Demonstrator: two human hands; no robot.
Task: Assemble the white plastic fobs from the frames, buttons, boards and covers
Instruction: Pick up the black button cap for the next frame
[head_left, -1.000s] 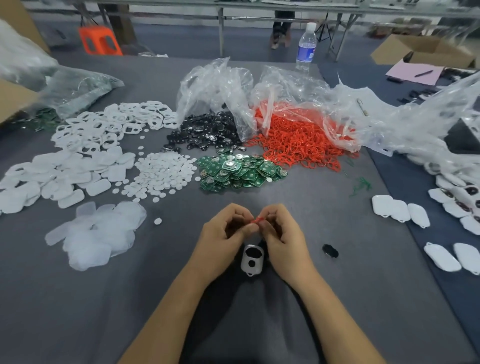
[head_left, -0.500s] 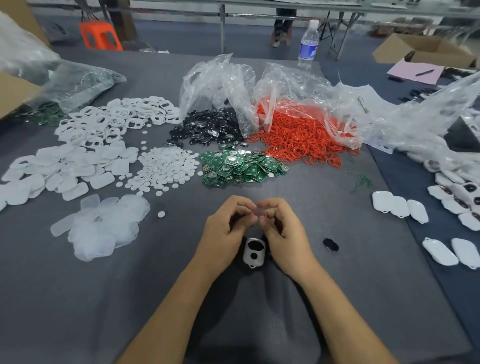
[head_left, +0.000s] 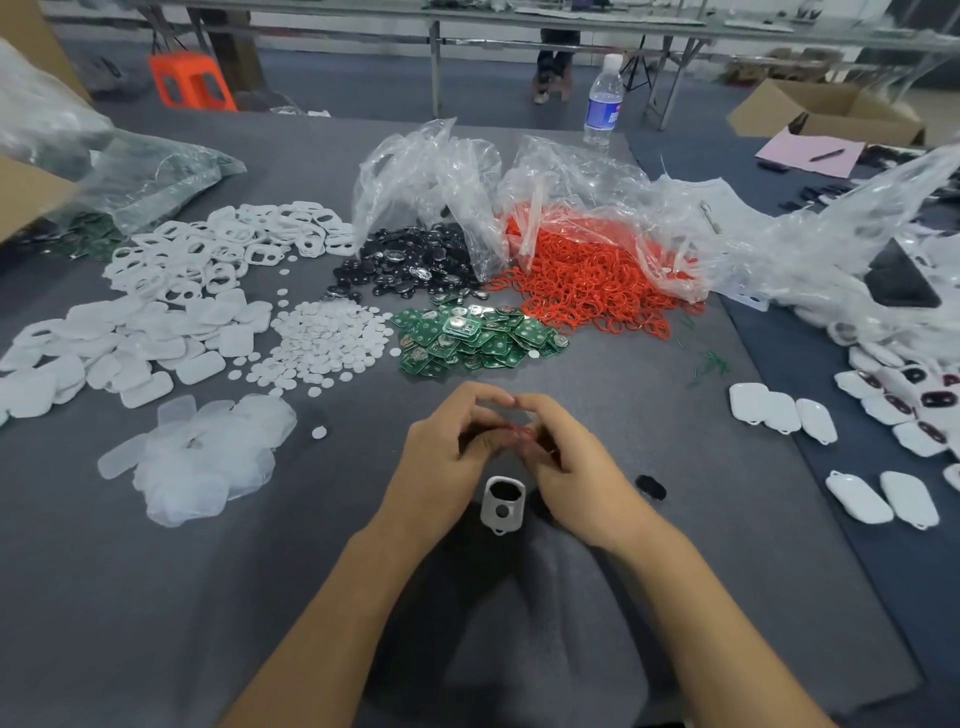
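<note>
- Head view: both hands meet over the grey table, just in front of the person. The left hand and the right hand have their fingers curled in, fingertips nearly touching, and pinch a thin red ring between them. I'd say they are stretching or shaping it before it is seated.
- The fob being built, a white frame, lies flat on the table right below the hands, between the wrists. A dark button seems to fill its upper opening. Neither hand touches it. It sits close, probably so the ring can drop straight onto it.
- A loose black button waits just beside the right hand.
- The stock is fanned out within arm's reach: spare frames and white covers at the left, black buttons and red rings spilling from clear bags, and green boards nearest the hands.
- Closed white fobs lie in rows at the right, well apart from the loose parts, which likely keeps finished work from mixing in.
</note>
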